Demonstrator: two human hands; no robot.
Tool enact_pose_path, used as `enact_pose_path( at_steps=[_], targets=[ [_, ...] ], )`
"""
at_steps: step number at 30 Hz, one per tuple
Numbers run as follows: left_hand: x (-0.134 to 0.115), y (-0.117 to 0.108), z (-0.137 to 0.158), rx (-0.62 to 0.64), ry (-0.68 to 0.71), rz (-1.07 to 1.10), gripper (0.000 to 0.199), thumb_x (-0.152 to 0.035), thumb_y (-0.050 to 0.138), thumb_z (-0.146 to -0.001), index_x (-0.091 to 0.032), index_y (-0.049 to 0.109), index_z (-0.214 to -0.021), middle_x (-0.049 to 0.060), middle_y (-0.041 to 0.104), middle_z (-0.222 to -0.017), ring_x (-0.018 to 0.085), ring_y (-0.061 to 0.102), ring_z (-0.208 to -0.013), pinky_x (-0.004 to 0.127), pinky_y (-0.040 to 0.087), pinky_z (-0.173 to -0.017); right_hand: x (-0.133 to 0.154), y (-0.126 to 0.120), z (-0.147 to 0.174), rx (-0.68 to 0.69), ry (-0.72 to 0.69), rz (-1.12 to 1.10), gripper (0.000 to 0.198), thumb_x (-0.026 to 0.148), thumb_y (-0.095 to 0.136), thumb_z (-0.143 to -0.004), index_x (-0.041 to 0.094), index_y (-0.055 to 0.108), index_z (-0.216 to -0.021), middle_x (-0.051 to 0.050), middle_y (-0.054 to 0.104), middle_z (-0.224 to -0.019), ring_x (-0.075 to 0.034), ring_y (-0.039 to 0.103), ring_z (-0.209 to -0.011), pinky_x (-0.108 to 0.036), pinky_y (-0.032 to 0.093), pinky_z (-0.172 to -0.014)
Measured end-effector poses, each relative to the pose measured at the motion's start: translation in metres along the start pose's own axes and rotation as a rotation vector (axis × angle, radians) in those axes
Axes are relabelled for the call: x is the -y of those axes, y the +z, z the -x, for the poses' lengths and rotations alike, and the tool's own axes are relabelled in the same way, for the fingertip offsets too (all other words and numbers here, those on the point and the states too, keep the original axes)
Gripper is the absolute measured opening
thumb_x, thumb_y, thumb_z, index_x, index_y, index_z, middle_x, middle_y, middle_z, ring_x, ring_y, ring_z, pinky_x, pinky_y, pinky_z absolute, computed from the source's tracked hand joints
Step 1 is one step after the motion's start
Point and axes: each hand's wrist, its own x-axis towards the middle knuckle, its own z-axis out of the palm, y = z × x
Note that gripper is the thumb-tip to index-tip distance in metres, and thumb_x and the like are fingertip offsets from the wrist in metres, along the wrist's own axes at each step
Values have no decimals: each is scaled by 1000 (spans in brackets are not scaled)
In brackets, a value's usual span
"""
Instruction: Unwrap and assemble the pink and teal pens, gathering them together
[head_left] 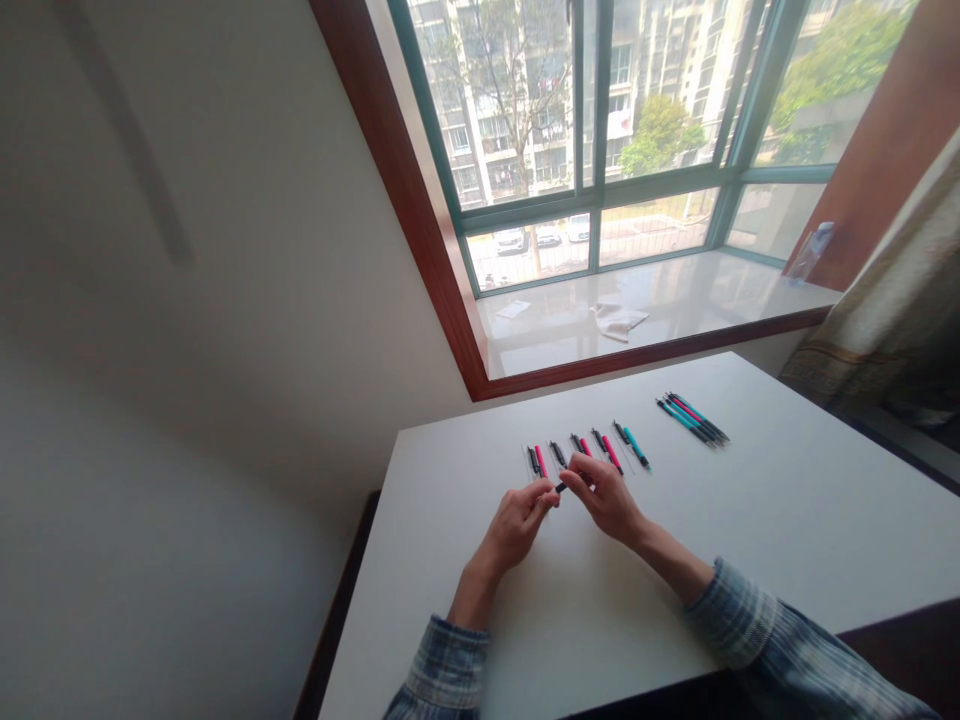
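My left hand (517, 522) and my right hand (606, 500) meet above the white table, fingers pinched on the two ends of a small black pen part (561, 487). Fingers cover most of it, so its full length is hidden. Just beyond the hands lies a row of pens in pieces, black parts beside coloured barrels: a red barrel (540, 461) at the left, another red barrel (612, 455) further right, and a teal barrel (636, 447) at the right end. Thin clear refills seem to lie among them.
A bundle of whole pens (691, 418), teal and red with black grips, lies on the table (787, 500) to the right. Behind the table is a window sill (675, 300) with a cloth (619, 320) and a clear bottle (810, 253). A wall rises at the left.
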Motion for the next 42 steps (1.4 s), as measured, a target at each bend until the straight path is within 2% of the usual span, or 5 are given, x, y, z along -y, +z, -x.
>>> enact_pose_path(
  at_steps=[12, 16, 22, 33, 42],
  targets=[
    [6, 4, -1, -94, -1, -149, 40, -48, 42, -102, -20, 59, -80, -4, 47, -63, 13, 40, -57, 24, 30, -59, -2, -8, -2, 31, 55, -2, 46, 56, 47, -100, 21, 48, -71, 3, 47, -65, -14, 40, -60, -27, 30, -58],
    [7, 4, 0, -154, -8, -268, 39, -50, 42, -102, -22, 62, -84, -3, 51, -63, 14, 45, -57, 23, 32, -60, -9, -6, -2, 2, 109, -21, 60, 64, 31, -102, 21, 37, -60, 3, 37, -58, -13, 34, -56, -27, 24, -55],
    [5, 5, 1, -166, -1, -349, 39, -50, 42, -103, -23, 67, -90, -1, 62, -68, 15, 54, -61, 23, 35, -62, -13, 1, -1, 50, 179, -48, 63, 69, 41, -96, 22, 23, -57, 4, 20, -58, -11, 20, -54, -29, 13, -52],
    [1, 6, 3, -135, 52, -446, 34, -45, 41, -105, -26, 69, -106, 4, 76, -86, 17, 67, -71, 24, 37, -64, -9, 4, -2, 28, 223, -99, 57, 57, 46, -97, 22, 28, -57, 4, 23, -58, -10, 23, -53, -28, 16, -51],
    [-1, 4, 2, -89, 26, -382, 39, -47, 38, -105, -23, 67, -96, 3, 69, -72, 17, 60, -62, 25, 35, -62, -3, -2, -2, 47, 127, -52, 53, 55, 42, -100, 22, 31, -60, 4, 26, -59, -11, 26, -55, -28, 19, -52]
  ],
)
